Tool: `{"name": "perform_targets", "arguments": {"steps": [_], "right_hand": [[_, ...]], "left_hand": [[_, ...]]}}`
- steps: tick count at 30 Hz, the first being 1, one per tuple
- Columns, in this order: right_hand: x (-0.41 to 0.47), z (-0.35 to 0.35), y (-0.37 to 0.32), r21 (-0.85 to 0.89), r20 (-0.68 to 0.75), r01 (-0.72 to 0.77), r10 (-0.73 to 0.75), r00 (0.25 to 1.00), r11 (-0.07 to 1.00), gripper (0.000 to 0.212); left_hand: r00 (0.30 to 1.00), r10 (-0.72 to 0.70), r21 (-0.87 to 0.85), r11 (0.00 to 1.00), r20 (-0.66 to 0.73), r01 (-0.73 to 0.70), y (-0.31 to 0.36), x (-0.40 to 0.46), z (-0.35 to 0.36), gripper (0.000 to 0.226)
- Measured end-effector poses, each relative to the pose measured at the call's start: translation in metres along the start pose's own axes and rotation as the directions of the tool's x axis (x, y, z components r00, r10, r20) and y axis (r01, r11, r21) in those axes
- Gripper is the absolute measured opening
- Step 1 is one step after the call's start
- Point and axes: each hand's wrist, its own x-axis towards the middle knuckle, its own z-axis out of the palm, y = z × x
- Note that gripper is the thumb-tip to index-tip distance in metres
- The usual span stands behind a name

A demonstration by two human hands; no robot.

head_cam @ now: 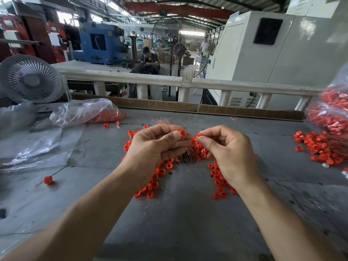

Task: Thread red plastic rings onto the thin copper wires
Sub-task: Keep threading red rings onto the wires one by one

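The left hand is pinching a red ring; the right hand is pinching another (hiding the copper wires) over the table.

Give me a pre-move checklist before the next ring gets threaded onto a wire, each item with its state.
1. Left hand pinches a red ring: ok.
2. Ring's opening faces out, unblocked: ok.
3. Right hand pinches something small at its fingertips: ok.
4. A wire end is in that pinch: cannot tell, too thin.
5. Copper wire bundle within reach behind the hands: ok.
6. Loose rings ready on the table: ok.
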Motion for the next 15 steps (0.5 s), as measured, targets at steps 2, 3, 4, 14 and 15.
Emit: {"name": "perform_targets", "arguments": {"steps": [2,3,4,14,15], "right_hand": [[-0.0033,0.0044,-0.0042,0.011,0.016,0.024,-0.024,1.0,1.0,0.012],[-0.0044,0.0058,-0.0052,0.006,0.024,0.033,-0.033,0.999,0.999,0.012],[-0.0052,0.0066,-0.006,0.004,0.033,0.042,-0.042,0.999,0.999,0.013],[-0.0074,0.0052,-0.0072,0.034,0.035,0.084,-0.085,0.996,0.996,0.013],[-0.0079,0.0054,-0.0076,0.029,0.027,0.095,-0.096,0.995,0.995,0.01]], "left_hand": [[1.0,-0.001,0.004,1.0,0.007,0.001,-0.0003,-0.0004,0.0002,0.025],[1.0,-0.001,0.002,1.0,0.01,0.001,-0.0002,-0.0008,-0.0001,0.024],[1.0,0.0,0.0,1.0,0.012,0.0,-0.0001,-0.0009,-0.0002,0.024],[1.0,0.008,0.013,1.0,0.025,-0.009,0.0014,-0.0021,0.0,0.029],[1.0,0.006,0.015,1.0,0.03,-0.006,0.0016,-0.0025,0.0003,0.029]]}}
